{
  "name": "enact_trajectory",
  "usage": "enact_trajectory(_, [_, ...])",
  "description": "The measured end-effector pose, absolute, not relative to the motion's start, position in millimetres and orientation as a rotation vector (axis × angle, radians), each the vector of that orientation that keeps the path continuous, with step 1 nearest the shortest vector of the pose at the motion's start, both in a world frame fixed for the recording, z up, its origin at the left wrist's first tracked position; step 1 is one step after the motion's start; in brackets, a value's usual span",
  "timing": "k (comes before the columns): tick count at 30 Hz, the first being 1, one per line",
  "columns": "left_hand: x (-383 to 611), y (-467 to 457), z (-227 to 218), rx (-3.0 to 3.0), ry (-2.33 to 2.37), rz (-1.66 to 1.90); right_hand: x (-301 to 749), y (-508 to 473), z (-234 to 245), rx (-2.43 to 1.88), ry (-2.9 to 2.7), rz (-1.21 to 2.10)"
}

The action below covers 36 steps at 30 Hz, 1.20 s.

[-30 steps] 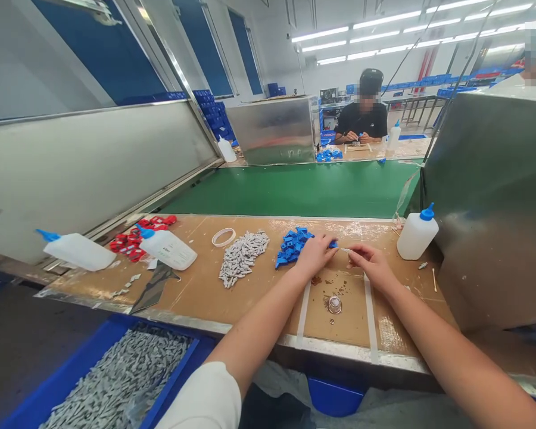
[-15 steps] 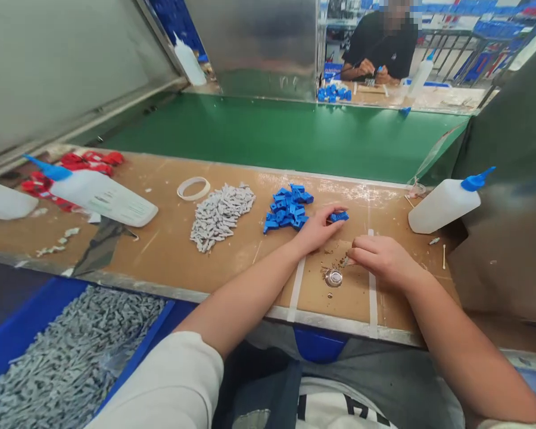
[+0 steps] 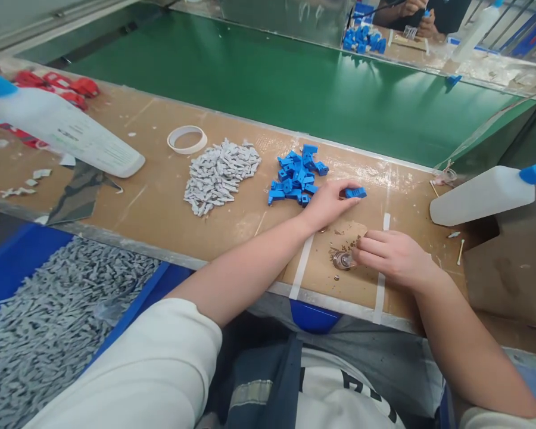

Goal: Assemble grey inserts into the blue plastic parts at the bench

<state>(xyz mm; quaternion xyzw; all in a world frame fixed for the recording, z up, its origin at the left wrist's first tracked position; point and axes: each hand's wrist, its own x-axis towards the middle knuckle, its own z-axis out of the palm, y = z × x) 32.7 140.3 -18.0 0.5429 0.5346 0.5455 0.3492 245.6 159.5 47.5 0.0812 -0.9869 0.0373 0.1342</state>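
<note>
My left hand (image 3: 333, 204) is closed on a small blue plastic part (image 3: 355, 192), pinched between thumb and fingers just right of a pile of similar blue parts (image 3: 295, 177). My right hand (image 3: 390, 255) pinches a small pale grey piece (image 3: 352, 257), mostly covered by the fingertips. That piece is at the right rim of a small round metal cup (image 3: 340, 260); I cannot tell whether it touches what is inside. Brown specks and a tiny metal bit (image 3: 336, 277) lie around the cup.
Left of the blue pile are a heap of grey plastic pieces (image 3: 221, 176) and a tape roll (image 3: 187, 139). White bottles with blue caps lie at the left (image 3: 71, 131) and right (image 3: 477, 195). Beyond runs a green belt (image 3: 250, 77); a blue bin (image 3: 161, 289) holds many grey pieces.
The view has tilted down and closer. My right hand has brought the pale piece to the metal cup, while my left hand keeps its hold on the blue part.
</note>
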Motion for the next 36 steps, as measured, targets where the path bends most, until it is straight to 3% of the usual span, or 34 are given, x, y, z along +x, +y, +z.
enact_trajectory(6, [32.1,137.2,-12.3,1.419,1.276,1.405,251.9,168.2,36.5,0.052,-2.61,0.417])
enact_trajectory(14, [32.9,131.4,-4.9,1.382,1.253,1.268,246.0,196.0,16.3,-0.837,-1.94,0.867])
enact_trajectory(27, [31.1,131.8,-2.6,1.229,1.13,1.193,233.3,207.4,1.1,-0.79,-1.557,1.639])
enact_trajectory(30, [30.8,131.4,-1.4,1.242,1.143,1.176,235.2,204.8,5.4,-0.796,-1.596,1.555])
enact_trajectory(36, [30.5,128.8,2.8,1.29,1.222,1.126,247.3,196.3,18.2,-0.772,-1.951,0.764])
